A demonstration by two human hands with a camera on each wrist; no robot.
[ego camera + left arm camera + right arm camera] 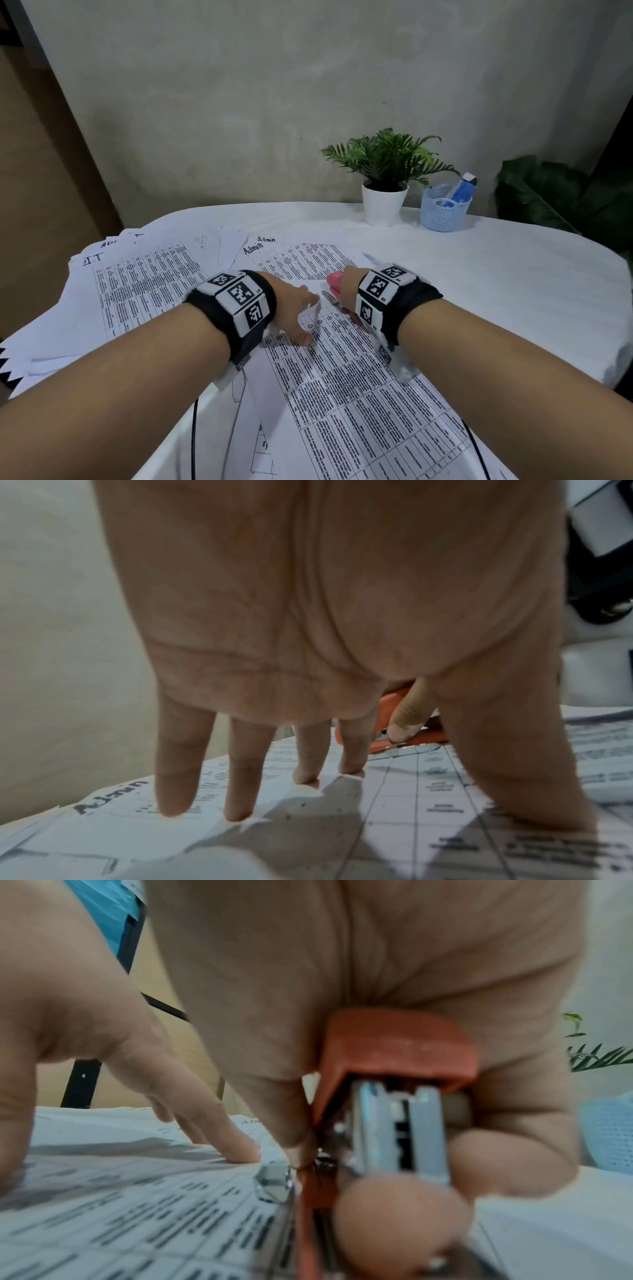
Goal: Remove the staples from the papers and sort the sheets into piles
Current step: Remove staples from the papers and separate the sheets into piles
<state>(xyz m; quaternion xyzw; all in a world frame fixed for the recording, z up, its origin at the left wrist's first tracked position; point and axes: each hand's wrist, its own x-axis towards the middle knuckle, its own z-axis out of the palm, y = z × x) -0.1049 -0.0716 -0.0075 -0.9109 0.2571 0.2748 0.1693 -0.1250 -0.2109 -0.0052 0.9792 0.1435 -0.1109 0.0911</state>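
Looking down from the head view, the left hand [294,308] presses spread fingers on the printed sheets [342,377] while the right hand [349,291] clasps a red stapler [334,284] just beside it; a potted plant [385,181] and blue basket [445,212] stand well apart, obstructing nothing. The left wrist view shows flat fingertips [171,802] pinning paper. The right wrist view shows the tool's metal tip [274,1180] touching the page; prying hard could tear it, or slip toward the nearby finger.

A potted fern [385,178] stands beside a blue mesh basket [445,213] (both near the wall).
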